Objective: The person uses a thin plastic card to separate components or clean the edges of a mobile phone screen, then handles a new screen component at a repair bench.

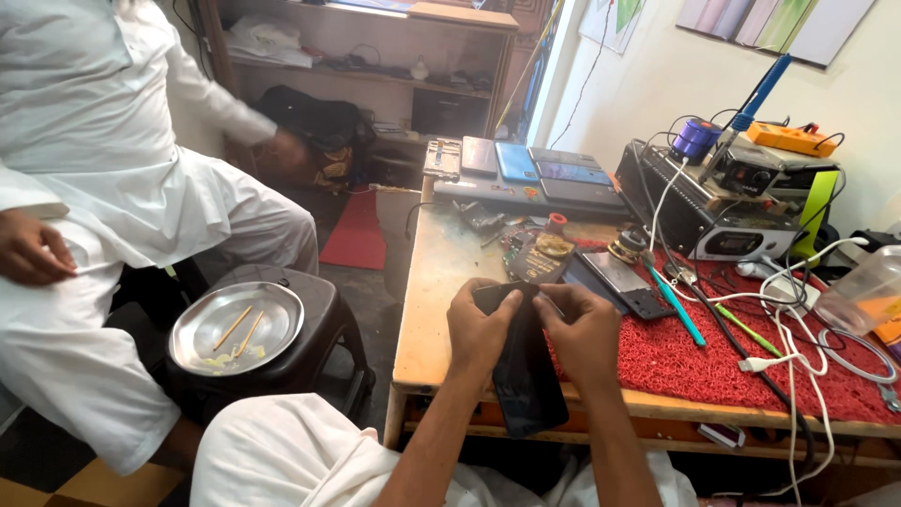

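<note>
1. A black phone (527, 376) hangs upright between both hands at the near edge of the desk (434, 310), its lower half below the edge.
2. The left hand (481, 329) has its grip closed on the phone's upper left edge; the right hand (584, 333) has its grip closed on the upper right edge, thumbs meeting at the top.
3. Under and right of the grip lies a red mat (685, 361); left of it the desk is bare pale wood.
4. Just beyond the grip lie an opened phone (537, 258) and a dark flat part (624, 282); a teal tool (678, 310) and a green tool (748, 330) lie further right.
5. White cables (798, 347) loop over the mat at far right, near a black station (723, 221) that carries a blue-handled iron (765, 89).
6. Well beyond the grip, phones (526, 164) lie in a row at the desk's far end.
7. Left of the grip, off the desk, a black stool (310, 324) bears a steel plate (235, 324) with sticks in it.
8. Further left sits another person in white (113, 169), a hand on the knee.
9. Behind stands a cluttered shelf (375, 66); pale sheets (779, 23) hang on the right wall.
</note>
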